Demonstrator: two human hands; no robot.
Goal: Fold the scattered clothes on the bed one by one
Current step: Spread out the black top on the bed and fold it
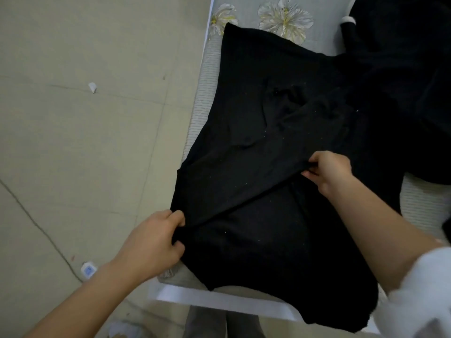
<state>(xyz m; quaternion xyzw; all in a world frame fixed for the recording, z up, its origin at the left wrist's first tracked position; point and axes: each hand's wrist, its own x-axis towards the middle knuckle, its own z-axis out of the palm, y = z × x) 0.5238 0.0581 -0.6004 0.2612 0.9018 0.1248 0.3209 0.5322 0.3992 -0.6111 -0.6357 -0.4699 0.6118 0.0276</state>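
Both hands, left hand (152,242) and right hand (327,170), pinch black garment (256,147) (no legible label).

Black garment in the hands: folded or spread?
Mid-fold. The left hand and right hand pinch a ridge across the black garment; the rest lies flat on the bed.

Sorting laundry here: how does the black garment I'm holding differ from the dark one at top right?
The held garment is plain black; the top-right garment has a white band. The held garment is pinched by the left hand and right hand; the top-right garment lies untouched. Both are dark, on the bed.
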